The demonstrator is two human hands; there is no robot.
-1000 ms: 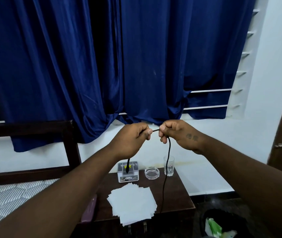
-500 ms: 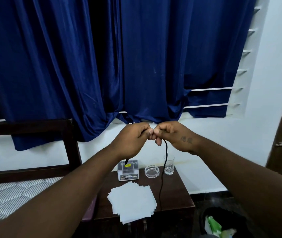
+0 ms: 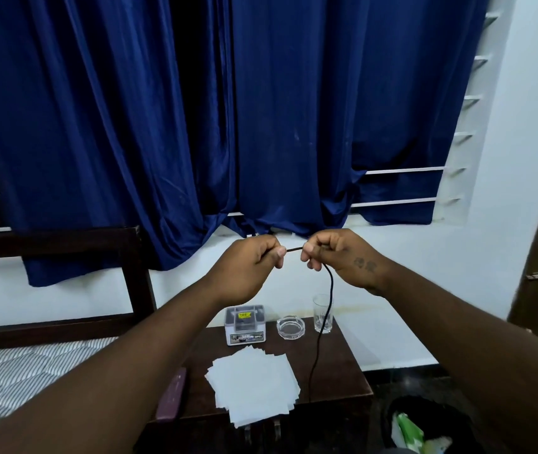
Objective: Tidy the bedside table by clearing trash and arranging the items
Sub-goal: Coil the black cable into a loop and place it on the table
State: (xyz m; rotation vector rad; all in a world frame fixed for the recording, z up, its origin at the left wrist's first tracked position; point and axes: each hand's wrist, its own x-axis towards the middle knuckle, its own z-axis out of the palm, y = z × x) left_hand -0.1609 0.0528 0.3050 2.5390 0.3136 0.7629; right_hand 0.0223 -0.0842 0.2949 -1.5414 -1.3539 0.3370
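Both my hands are raised above the dark wooden bedside table [image 3: 343, 378], gripping a thin black cable [image 3: 321, 329]. My left hand [image 3: 248, 267] is closed on one part of it. My right hand [image 3: 336, 257] pinches it a short way to the right, with a short stretch taut between the two. From my right hand the cable hangs down in front of the glass and runs over the table's front edge. On the table lie a fanned stack of white papers [image 3: 254, 388], a small clear box [image 3: 245, 324], a glass ashtray [image 3: 290, 327] and a drinking glass [image 3: 322, 312].
A black trash bin [image 3: 424, 424] holding green and white packaging stands on the floor at the lower right. A bed with a striped mattress [image 3: 15, 371] and dark headboard lies to the left. A pink flat object [image 3: 172, 394] leans between bed and table. Blue curtains hang behind.
My hands met half a second ago and have now drawn a little apart, with a short length of cable showing between them again. The dangling end below my left hand no longer shows.
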